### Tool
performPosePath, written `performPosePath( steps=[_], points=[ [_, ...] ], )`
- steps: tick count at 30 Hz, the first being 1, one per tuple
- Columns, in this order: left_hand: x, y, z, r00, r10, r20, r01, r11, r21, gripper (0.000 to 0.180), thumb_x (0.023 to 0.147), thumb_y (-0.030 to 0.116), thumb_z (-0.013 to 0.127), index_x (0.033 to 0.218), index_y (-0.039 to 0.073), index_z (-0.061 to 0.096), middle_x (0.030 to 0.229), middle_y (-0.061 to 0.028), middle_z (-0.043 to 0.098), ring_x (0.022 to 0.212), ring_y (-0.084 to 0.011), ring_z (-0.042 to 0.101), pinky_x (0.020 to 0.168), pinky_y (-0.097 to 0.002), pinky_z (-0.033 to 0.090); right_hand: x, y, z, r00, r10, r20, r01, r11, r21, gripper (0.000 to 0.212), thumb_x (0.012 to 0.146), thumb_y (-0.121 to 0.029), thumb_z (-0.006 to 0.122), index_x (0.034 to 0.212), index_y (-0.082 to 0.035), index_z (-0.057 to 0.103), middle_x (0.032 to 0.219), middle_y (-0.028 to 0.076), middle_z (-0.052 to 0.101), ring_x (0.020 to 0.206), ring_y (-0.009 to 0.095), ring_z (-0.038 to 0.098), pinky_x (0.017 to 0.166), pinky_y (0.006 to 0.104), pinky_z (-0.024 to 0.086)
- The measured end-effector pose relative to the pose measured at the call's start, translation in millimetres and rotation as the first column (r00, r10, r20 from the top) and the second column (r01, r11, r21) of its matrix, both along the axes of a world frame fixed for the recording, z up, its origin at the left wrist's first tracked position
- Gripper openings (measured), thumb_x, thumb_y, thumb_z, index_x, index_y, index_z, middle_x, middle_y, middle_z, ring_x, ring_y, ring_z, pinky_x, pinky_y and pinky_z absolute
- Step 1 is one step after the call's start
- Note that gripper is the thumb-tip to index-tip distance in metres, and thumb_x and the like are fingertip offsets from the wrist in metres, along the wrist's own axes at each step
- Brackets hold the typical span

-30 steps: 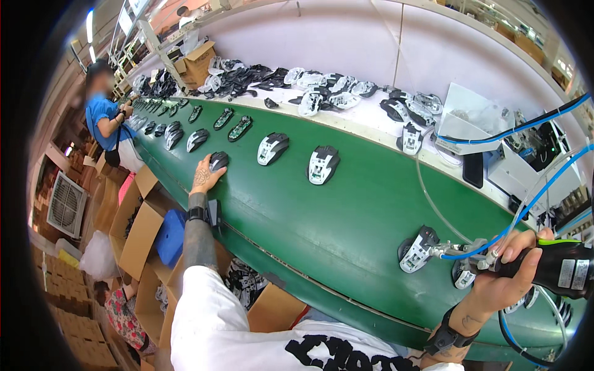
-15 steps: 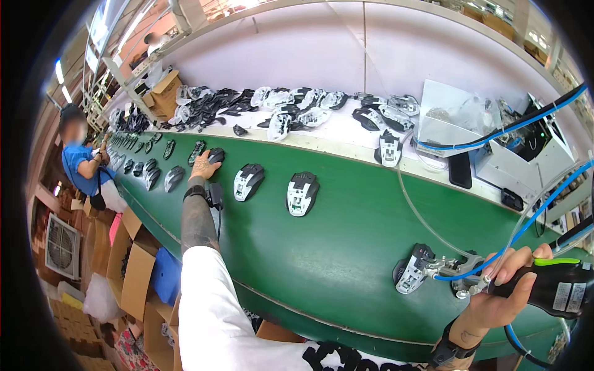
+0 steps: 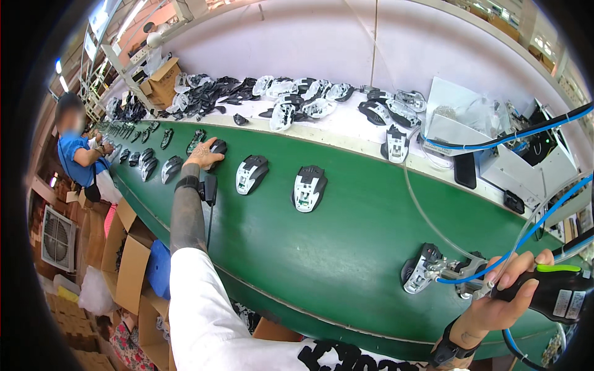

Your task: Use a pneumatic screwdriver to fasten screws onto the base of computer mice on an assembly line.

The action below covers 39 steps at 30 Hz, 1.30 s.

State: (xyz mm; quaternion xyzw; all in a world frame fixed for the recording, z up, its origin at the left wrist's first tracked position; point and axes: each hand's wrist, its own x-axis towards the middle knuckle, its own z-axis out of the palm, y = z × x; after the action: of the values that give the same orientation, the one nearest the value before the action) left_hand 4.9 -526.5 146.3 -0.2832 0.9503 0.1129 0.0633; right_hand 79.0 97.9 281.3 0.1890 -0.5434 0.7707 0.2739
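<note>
My left hand [image 3: 203, 154] reaches far across the green bench, its fingers closed over a dark computer mouse [image 3: 218, 147]. My right hand [image 3: 504, 300], at the lower right, grips a black powered screwdriver [image 3: 544, 294] with a lime green lever, a metal head and hoses. Just left of the metal head lies an open-backed black and white mouse [image 3: 421, 268]; another dark piece behind the head is partly hidden. Two more such mice, a nearer one [image 3: 309, 188] and one by my left arm [image 3: 252, 174], rest between my hands.
The green bench [image 3: 346, 253] runs away to the left, with several mice in rows. Shell parts [image 3: 284, 105] are heaped along the back ledge. A white box-like machine [image 3: 526, 167] stands at right, near a blue hose [image 3: 526, 226]. Cartons [image 3: 133, 272] and a person in blue [image 3: 77, 151] are at left.
The whole view has shifted slightly. My left hand stays on the dark mouse and my right hand keeps its grip on the screwdriver; the mice appear not to have moved on the bench.
</note>
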Motion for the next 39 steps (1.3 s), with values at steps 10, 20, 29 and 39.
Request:
performPosePath(
  steps=[10, 20, 29, 39],
  points=[
    [-6.0, -8.7, -40.2, 0.983, 0.097, -0.154, -0.109, 0.991, -0.076, 0.08, 0.077, 0.056, 0.052, 0.141, 0.014, 0.029, 0.144, -0.0223, 0.025, 0.134, -0.0351, 0.022, 0.109, -0.0426, 0.021, 3.5, 2.0, -0.5, 0.999, -0.031, -0.024, 0.03, 0.999, -0.028, 0.041, 0.088, -0.028, 0.054, 0.113, -0.004, 0.033, 0.063, 0.003, 0.044, 0.048, 0.012, 0.041, 0.048, 0.0222, 0.038],
    [-28.6, 154.2, -10.9, 0.561, -0.417, -0.715, 0.215, 0.908, -0.36, 0.049, 0.084, 0.041, 0.057, 0.115, 0.002, 0.055, 0.113, -0.0223, 0.055, 0.107, -0.0368, 0.051, 0.092, -0.0408, 0.04, -4.1, 3.3, 0.8, 0.997, 0.072, -0.022, -0.073, 0.994, -0.077, 0.034, 0.087, -0.009, 0.052, 0.113, -0.002, 0.032, 0.066, 0.005, 0.044, 0.057, 0.015, 0.048, 0.056, 0.0302, 0.045],
    [18.7, 387.8, -21.6, 0.777, -0.304, -0.551, 0.52, 0.804, 0.289, 0.05, 0.086, 0.032, 0.058, 0.126, 0.004, 0.047, 0.106, -0.0159, 0.059, 0.098, -0.0304, 0.057, 0.087, -0.038, 0.046, 3.5, 12.9, 9.2, 0.991, 0.067, -0.112, -0.085, 0.984, -0.159, 0.03, 0.088, -0.008, 0.05, 0.113, -0.001, 0.034, 0.067, 0.006, 0.046, 0.057, 0.016, 0.049, 0.054, 0.03, 0.047],
    [90.6, 486.4, 2.5, 0.965, 0.256, 0.051, 0.143, -0.683, 0.717, 0.048, 0.083, 0.03, 0.051, 0.128, 0.015, 0.044, 0.108, -0.0136, 0.057, 0.094, -0.0261, 0.058, 0.079, -0.0472, 0.051, 1.2, 20.8, 7.4, 0.986, -0.029, -0.165, -0.001, 0.983, -0.183, 0.026, 0.094, -0.03, 0.045, 0.108, -0.007, 0.043, 0.063, 0.003, 0.045, 0.052, 0.014, 0.045, 0.051, 0.0289, 0.041]
  ],
)
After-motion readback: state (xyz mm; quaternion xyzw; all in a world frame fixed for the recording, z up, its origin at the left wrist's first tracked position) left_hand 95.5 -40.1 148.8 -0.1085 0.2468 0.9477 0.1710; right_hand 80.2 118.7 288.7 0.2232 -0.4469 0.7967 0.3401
